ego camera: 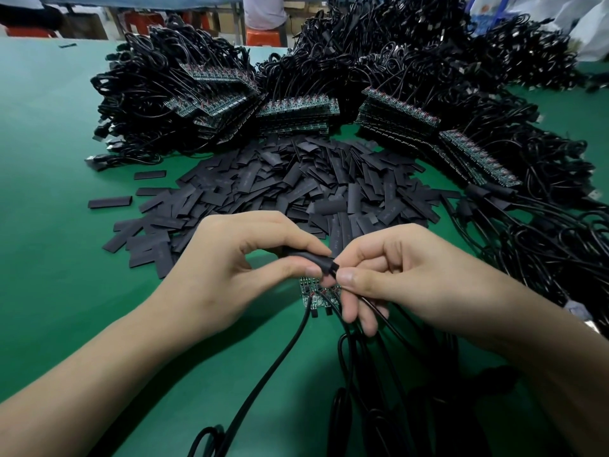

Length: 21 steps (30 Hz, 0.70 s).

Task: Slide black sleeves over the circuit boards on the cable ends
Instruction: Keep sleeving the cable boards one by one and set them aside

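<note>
My left hand pinches a black sleeve between thumb and forefinger, just above the green table. My right hand meets it from the right, thumb and fingers curled round a bundle of black cables whose small green circuit boards show below the sleeve. The sleeve's open end points at my right fingertips. Whether a board sits inside the sleeve is hidden. One cable runs down toward me.
A wide heap of loose black sleeves lies just beyond my hands. Behind it stand stacked rows of circuit boards with big cable bundles. More cables pile up on the right. People sit at the far edge.
</note>
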Each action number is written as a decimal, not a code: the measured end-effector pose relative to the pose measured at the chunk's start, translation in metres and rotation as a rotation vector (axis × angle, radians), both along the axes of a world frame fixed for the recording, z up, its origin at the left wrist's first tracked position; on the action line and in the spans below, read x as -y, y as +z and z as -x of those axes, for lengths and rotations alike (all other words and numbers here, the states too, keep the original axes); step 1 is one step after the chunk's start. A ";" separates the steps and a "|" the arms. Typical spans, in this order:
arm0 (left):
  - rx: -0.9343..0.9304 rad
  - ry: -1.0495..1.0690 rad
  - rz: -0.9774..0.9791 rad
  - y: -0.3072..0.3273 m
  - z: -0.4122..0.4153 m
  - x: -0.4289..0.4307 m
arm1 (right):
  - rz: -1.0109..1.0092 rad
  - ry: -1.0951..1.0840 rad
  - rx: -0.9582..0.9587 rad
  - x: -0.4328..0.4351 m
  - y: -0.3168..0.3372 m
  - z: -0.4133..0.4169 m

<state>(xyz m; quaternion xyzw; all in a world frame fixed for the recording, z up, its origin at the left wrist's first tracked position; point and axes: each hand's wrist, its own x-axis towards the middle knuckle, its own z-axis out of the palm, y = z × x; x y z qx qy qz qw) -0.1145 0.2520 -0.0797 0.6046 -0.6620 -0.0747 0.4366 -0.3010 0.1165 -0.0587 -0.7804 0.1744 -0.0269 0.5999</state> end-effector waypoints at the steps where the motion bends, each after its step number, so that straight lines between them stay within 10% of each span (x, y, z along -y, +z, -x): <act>1: -0.006 -0.007 -0.003 0.000 0.000 0.000 | -0.003 0.003 -0.001 -0.001 0.000 -0.001; 21: -0.204 0.315 0.123 -0.005 0.017 0.001 | -0.068 -0.124 0.033 -0.002 0.000 -0.003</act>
